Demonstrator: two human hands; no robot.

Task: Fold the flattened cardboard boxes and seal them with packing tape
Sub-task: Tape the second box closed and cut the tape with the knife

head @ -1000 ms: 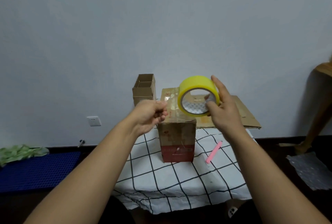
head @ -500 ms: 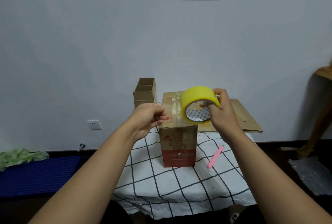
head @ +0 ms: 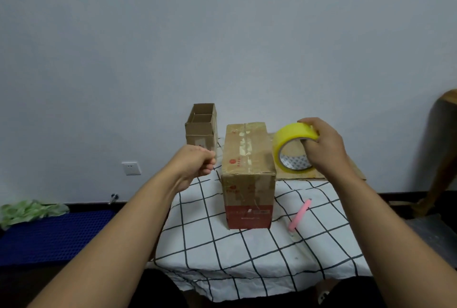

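On the worktop [head: 247,258], under a white cloth with a black grid, standing upright: a closed cardboard box [head: 248,179], brown above and red along the bottom of the near face, with old tape strips running down the top seam. Behind it to the left, sitting near the wall: a smaller open box [head: 201,127] with a divider inside. Lying flat behind and to the right, mostly hidden by the right hand: a sheet of flattened cardboard [head: 356,171]. Resting on the cloth just right of the closed box, apart from it: a pink pen-like stick [head: 300,214], angled toward the near edge. Hovering above the worktop to the right of the closed box: the right hand [head: 324,145], fingers curling over the top of a yellow tape roll [head: 291,150] and thumb reaching into the core, gripping it with the opening facing the camera. Hanging in the air left of the closed box: the left hand [head: 195,164], fingers curling into a loose fist with fingertips pinching together; whether a clear tape end is being held there cannot be told. Showing on the floor at left: a blue mat [head: 49,233] and a green crumpled bag [head: 27,211].
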